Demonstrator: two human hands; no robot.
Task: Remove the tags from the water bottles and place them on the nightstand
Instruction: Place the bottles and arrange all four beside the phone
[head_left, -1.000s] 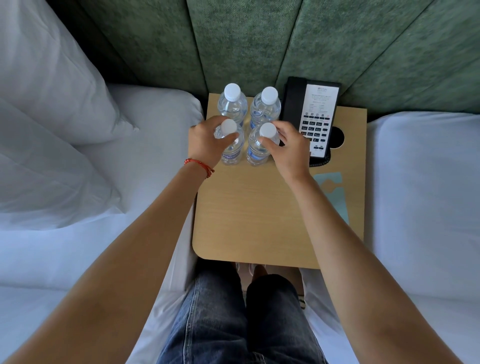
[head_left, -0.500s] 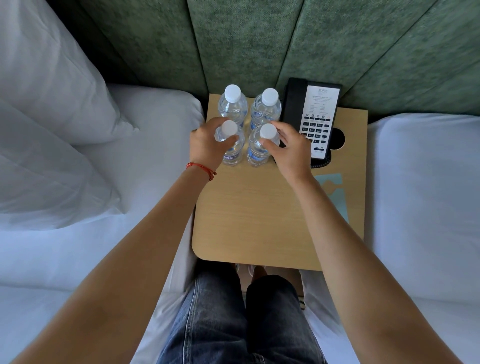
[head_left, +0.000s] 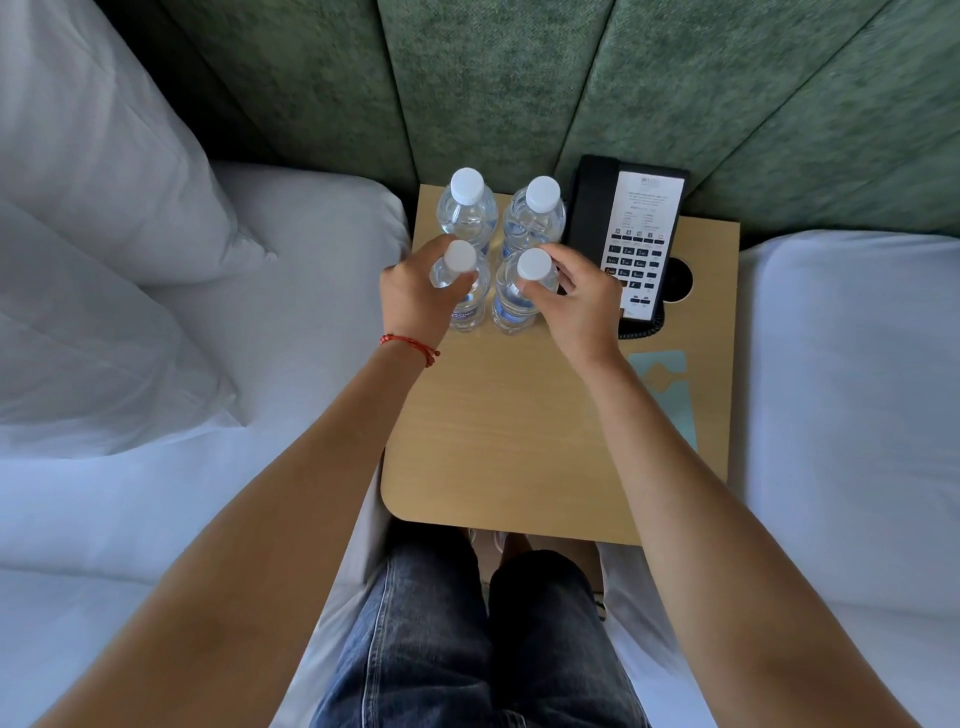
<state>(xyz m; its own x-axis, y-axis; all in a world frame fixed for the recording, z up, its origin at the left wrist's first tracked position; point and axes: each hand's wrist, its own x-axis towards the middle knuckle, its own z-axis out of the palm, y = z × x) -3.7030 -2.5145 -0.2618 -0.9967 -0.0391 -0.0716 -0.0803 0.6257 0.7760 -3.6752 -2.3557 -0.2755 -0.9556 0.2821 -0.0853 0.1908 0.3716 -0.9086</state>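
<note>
since earlier: hardly anything moved; both our hands stay on the front bottles.
left hand (head_left: 415, 299): fingers curled round front-left bottle (head_left: 464, 291).
right hand (head_left: 576, 301): fingers pinch front-right bottle (head_left: 519, 296) near its cap.
tabletop (head_left: 498, 431): bottles upright; blue tags (head_left: 665, 384) lie flat.
technique: we'd release gently, keeping them upright.

Head view: sitting high, looking steeply down over both forearms onto the nightstand (head_left: 519, 441)
Facing: pointing forward toward the green padded wall (head_left: 519, 78)
Nearness: hovering close, beds running off both edges
Shared views: only one camera showing
</note>
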